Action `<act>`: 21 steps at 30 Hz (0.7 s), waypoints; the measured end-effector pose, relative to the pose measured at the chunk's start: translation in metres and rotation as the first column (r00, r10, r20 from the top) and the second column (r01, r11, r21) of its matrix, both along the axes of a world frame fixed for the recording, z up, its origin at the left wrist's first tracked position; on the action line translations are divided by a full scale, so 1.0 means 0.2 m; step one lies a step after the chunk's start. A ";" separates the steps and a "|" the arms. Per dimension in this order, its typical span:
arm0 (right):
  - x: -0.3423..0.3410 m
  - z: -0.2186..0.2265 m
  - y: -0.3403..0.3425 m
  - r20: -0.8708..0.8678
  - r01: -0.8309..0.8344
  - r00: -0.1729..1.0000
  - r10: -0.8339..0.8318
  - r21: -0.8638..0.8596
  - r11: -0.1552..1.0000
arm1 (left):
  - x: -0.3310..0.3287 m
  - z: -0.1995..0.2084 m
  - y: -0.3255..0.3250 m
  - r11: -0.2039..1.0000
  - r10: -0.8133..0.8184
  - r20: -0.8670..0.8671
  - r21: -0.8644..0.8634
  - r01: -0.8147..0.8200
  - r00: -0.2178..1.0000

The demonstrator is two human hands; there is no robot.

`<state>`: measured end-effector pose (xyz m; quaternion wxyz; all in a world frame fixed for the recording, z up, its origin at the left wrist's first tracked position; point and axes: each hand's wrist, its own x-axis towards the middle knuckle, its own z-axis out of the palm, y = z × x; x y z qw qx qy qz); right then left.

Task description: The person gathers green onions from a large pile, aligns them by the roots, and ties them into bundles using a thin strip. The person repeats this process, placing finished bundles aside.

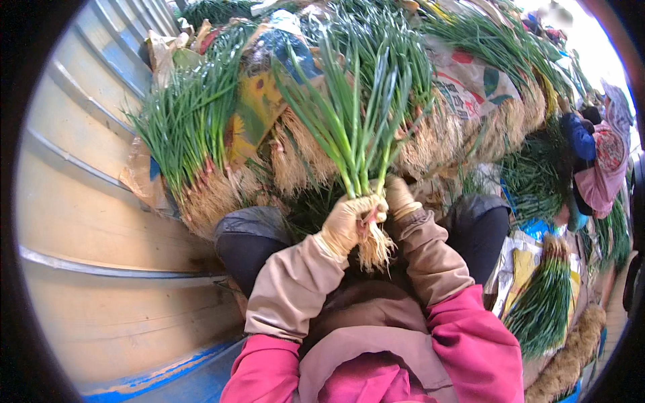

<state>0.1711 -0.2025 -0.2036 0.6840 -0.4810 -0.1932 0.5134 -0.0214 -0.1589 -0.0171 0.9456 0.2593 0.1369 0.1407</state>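
In front of my lap a small bunch of green onions (361, 144) stands upright, its leaves fanned out away from me. Pale roots (375, 247) hang below the white and reddish bulb ends. My gloved left hand (351, 220) is closed around the bunch just above the roots. Beside the stems, on their right, is my gloved right hand (402, 199). It is against or very near the bunch, and its fingers are mostly hidden, so their grip cannot be made out. Both gloves are pale and thin.
Rows of green onions (195, 127) with dangling roots lie ahead over printed sheets (470, 80). A ribbed metal wall (114, 221) rises on the left. At right lies another bundle of green onions (545, 302). A person in a pink top (601, 161) is beyond it.
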 end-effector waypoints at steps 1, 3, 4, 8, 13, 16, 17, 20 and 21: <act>-0.10 0.18 0.01 0.519 -0.151 0.764 0.384 -0.435 0.888 | -0.05 0.00 0.04 1.000 -0.028 0.014 0.005 0.028 1.000; -0.24 0.57 -0.06 0.597 -0.072 0.049 0.800 -0.797 0.599 | -0.10 0.04 0.08 1.000 0.026 0.143 -0.009 -0.025 0.989; -0.20 0.62 -0.08 0.735 -0.041 0.166 0.658 -0.661 0.749 | -0.12 0.08 0.09 0.998 0.047 0.166 0.032 -0.053 0.985; 0.01 0.82 0.02 0.967 0.393 0.157 -0.203 0.128 0.911 | -0.07 0.03 0.13 0.987 0.162 0.116 -0.031 -0.160 0.980; 0.22 0.73 0.30 0.994 0.449 0.095 -0.046 -0.002 0.894 | 0.00 -0.13 0.18 1.000 0.029 0.108 0.002 -0.029 0.994; 0.29 0.74 0.32 0.884 0.412 0.434 -0.172 -0.024 0.911 | 0.00 -0.10 0.16 0.999 0.030 0.129 0.014 -0.032 0.991; 0.28 0.80 0.31 0.761 0.377 0.608 -0.226 -0.026 0.926 | -0.01 -0.07 0.16 0.995 0.094 0.088 0.003 -0.095 0.992; 0.11 1.11 0.15 0.367 0.351 0.845 -0.389 0.166 0.921 | -0.01 -0.05 0.15 0.982 0.188 0.041 -0.009 -0.188 0.981; 0.11 1.13 0.09 0.276 0.264 0.911 -0.307 0.181 0.947 | -0.01 -0.07 0.16 0.984 0.178 0.013 0.020 -0.178 0.984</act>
